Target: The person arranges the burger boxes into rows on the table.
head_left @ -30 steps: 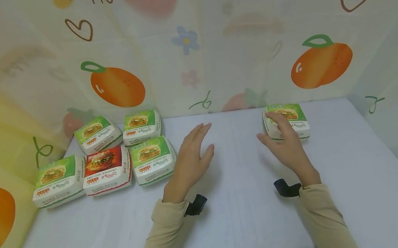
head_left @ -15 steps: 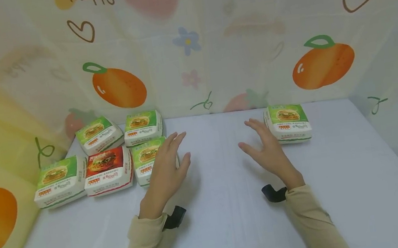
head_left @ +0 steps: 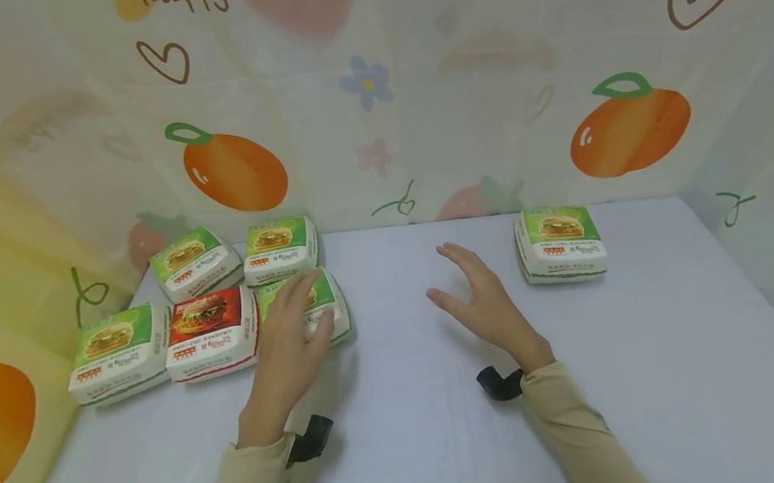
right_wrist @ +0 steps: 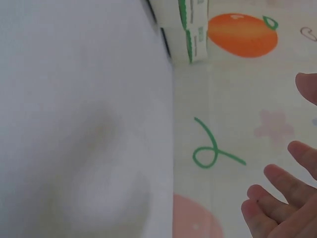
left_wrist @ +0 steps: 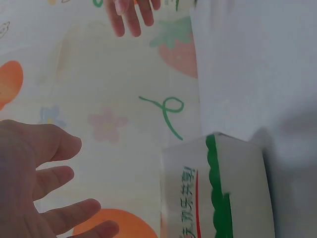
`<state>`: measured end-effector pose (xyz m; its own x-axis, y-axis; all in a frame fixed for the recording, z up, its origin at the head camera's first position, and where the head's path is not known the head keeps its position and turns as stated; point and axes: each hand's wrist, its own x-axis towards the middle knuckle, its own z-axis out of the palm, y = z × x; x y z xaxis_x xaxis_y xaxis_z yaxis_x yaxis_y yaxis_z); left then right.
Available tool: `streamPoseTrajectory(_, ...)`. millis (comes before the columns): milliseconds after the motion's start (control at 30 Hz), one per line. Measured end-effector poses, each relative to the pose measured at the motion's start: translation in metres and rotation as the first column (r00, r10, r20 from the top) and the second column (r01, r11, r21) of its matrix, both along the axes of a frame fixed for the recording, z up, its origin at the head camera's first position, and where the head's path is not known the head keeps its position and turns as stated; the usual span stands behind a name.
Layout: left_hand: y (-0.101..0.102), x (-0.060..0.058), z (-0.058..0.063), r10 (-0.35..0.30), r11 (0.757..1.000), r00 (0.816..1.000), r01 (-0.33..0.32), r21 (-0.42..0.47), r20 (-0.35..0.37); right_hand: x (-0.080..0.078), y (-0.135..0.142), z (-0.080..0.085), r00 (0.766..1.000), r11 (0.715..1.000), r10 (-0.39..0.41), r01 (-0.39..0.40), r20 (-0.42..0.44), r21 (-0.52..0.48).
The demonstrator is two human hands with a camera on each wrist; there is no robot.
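Note:
My left hand (head_left: 291, 352) hovers over the front right green-and-white burger box (head_left: 327, 302) of the left group and hides part of it; the fingers are extended, with nothing held. In the left wrist view that hand's fingers stand apart from a white box (left_wrist: 242, 188) with a green wavy stripe. My right hand (head_left: 490, 308) is raised over the middle of the table, fingers spread and loosely bent, holding nothing. To its right sits a single green-and-white burger box (head_left: 560, 245). A red-and-white burger box (head_left: 211, 334) lies left of my left hand.
More green burger boxes surround the red one: one at the far left (head_left: 119, 354), one at the back left (head_left: 194, 263), another behind (head_left: 280, 251). A printed fruit curtain (head_left: 409, 132) rises along the back edge of the white-covered table (head_left: 412, 434).
Both hands have moved left: the left from beside the front right box to over it, the right away from the single box at the right. The boxes have stayed in place.

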<state>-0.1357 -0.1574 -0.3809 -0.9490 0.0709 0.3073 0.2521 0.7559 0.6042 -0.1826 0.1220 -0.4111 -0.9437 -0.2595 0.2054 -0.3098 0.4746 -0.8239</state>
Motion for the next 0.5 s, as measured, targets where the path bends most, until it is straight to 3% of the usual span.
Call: streamPoseTrajectory(500, -0.025, 0.015, -0.009, 0.052, 0.998, 0.999, -0.051, -0.031, 0.016, 0.003, -0.048, -0.007, 0.994, 0.995, 0.104, -0.105, 0.043, 0.0)
